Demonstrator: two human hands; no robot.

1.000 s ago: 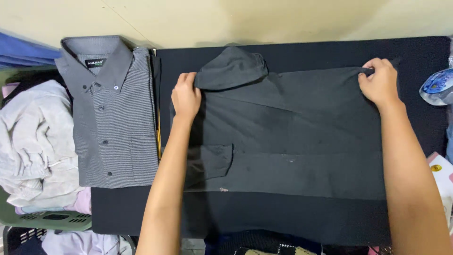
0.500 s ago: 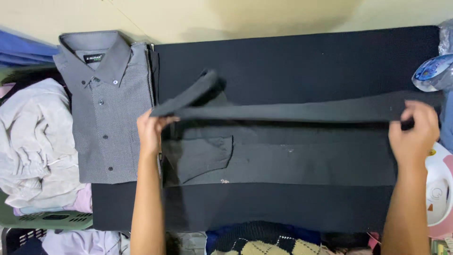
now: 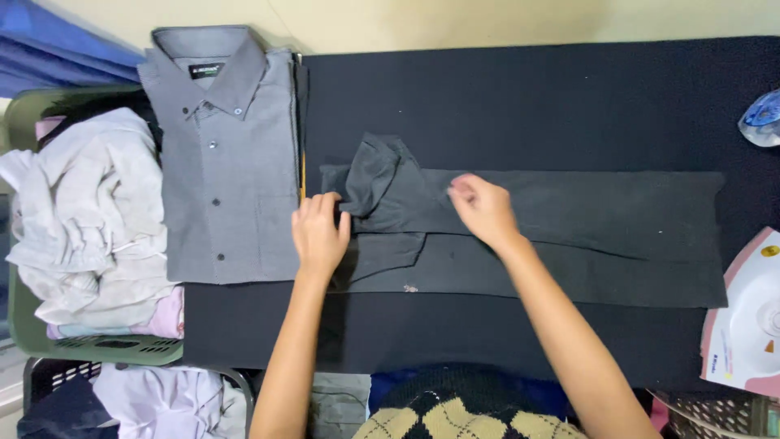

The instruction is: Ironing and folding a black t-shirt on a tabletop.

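Pressing flat, the open left hand [image 3: 318, 236] and right hand [image 3: 483, 210] rest on a long, soft dark folded shirt [image 3: 569, 236].

home laundry corner | ironing table [image 3: 528, 89], laundry basket [image 3: 97, 349] (heaped clothes), folded grey shirt [image 3: 227, 162]

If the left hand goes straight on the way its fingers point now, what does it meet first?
The left hand points up the table; likely it would first meet the collar of the dark folded shirt, right at its fingertips.

Dark grey shirt [image 3: 569, 236], folded into a long flat band, collar end left.
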